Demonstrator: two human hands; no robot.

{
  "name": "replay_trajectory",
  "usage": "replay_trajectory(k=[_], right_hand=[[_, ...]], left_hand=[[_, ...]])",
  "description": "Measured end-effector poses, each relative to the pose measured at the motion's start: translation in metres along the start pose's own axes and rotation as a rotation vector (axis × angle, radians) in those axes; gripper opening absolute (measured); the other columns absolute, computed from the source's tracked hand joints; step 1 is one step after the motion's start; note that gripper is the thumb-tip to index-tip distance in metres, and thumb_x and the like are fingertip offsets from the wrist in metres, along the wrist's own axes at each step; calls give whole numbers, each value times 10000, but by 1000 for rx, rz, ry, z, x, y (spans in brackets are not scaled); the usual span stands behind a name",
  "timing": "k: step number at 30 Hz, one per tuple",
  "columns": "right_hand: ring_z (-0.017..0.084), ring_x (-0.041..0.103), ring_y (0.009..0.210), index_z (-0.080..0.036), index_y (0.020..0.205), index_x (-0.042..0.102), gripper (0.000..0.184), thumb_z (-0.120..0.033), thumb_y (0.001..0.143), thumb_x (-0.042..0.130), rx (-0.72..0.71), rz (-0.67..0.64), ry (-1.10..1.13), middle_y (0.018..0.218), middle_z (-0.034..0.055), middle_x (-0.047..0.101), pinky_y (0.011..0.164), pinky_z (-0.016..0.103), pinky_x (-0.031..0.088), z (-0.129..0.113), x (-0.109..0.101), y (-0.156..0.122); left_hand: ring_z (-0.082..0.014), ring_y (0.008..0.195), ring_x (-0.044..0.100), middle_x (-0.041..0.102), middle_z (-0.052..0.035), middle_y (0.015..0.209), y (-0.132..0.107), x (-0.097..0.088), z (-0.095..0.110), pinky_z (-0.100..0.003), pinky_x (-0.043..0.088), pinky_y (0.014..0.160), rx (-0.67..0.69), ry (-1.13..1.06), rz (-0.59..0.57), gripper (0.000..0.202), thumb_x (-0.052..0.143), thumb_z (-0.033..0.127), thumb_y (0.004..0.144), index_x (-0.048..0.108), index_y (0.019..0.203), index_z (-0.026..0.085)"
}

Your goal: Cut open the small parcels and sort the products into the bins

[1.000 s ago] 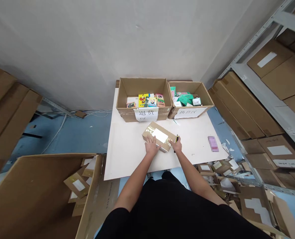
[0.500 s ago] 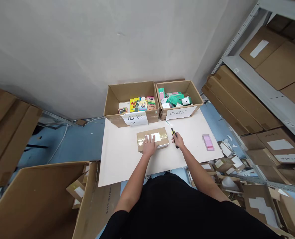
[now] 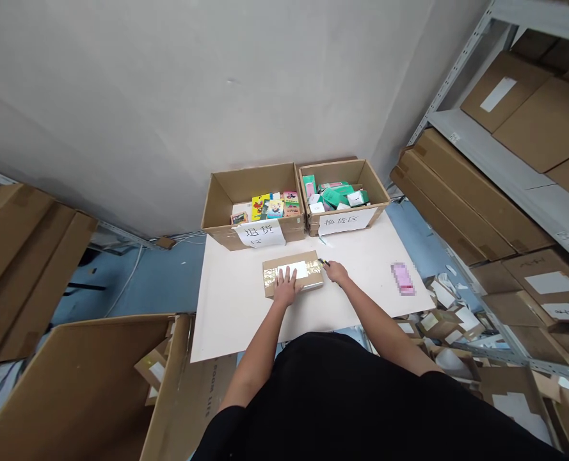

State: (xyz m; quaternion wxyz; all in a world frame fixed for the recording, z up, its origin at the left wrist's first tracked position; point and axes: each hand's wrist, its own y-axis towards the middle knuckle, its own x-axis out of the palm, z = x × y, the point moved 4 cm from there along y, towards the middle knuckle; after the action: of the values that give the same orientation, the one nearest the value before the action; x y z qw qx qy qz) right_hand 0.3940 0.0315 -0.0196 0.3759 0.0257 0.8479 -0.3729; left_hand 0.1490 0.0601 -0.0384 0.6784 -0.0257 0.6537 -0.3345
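Fingers apart and palm down, the left hand (image 3: 287, 288) rests on the small brown cardboard carton (image 3: 288, 258), partly over its white rectangular label (image 3: 301, 269), pressing on it without closing round anything. The carton lies flat on the white table (image 3: 221, 314), near of the open brown cardboard box holding bright little packs (image 3: 207, 218). That palm pressure looks right for holding the carton steady; the fingertips are best held back from its right end.

At that end, the right hand (image 3: 335, 272) is clamped round a slim black utility knife (image 3: 326, 263), its tip pointing left at the carton's right edge; whether the blade touches, I cannot tell. With the knife so close, a firm grip and a shallow, light stroke along the tape, angled clear of the left hand, would seem safest for the contents.

Farther right, beyond the knife hand, a pink blurred-out object (image 3: 402, 279) lies well apart on the table.
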Motion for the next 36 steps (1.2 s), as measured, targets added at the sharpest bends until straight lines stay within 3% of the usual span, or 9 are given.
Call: replay_trajectory(k=[5, 18, 25, 31, 36], right_hand=[[173, 733, 663, -170, 1205, 676, 437, -489, 1116, 390, 30, -14, -92, 1100, 131, 782, 705, 278, 498, -4, 0, -10], [220, 773, 804, -163, 1202, 699, 371, -420, 1102, 450, 20, -32, -199, 1099, 146, 782, 762, 301, 521, 1, 4, -37], [228, 770, 862, -167, 1231, 691, 387, -422, 1108, 427, 31, 65, -145, 1119, 155, 779, 795, 306, 520, -7, -8, -27], [215, 766, 877, -157, 1237, 684, 395, -407, 1113, 403, 35, 52, -146, 1158, 148, 774, 794, 288, 515, -17, -7, -15], [215, 770, 870, -169, 1229, 695, 400, -427, 1111, 412, 23, 24, -153, 1179, 146, 772, 788, 286, 520, -14, 2, -23]], left_hand=[[-328, 1665, -16, 7, -14, 1811, -2, 1, 1, -551, 142, 1326, -3, 14, 17, 772, 288, 629, 1046, 78, 1725, 326], [-348, 1662, -1, 34, -34, 1806, -4, 1, 3, -575, 145, 1322, 5, 17, 18, 790, 305, 643, 1040, 103, 1725, 306], [-355, 1661, 10, 43, -35, 1804, -2, 4, 1, -579, 161, 1320, 16, 7, 37, 798, 323, 648, 1034, 107, 1724, 310], [-354, 1661, 1, 35, -31, 1805, 0, 4, 0, -584, 149, 1322, 14, 5, 18, 800, 330, 640, 1032, 102, 1724, 308], [-351, 1662, -11, 23, -23, 1805, 3, 5, -1, -597, 151, 1317, 15, -9, 3, 792, 315, 647, 1034, 81, 1721, 331]])
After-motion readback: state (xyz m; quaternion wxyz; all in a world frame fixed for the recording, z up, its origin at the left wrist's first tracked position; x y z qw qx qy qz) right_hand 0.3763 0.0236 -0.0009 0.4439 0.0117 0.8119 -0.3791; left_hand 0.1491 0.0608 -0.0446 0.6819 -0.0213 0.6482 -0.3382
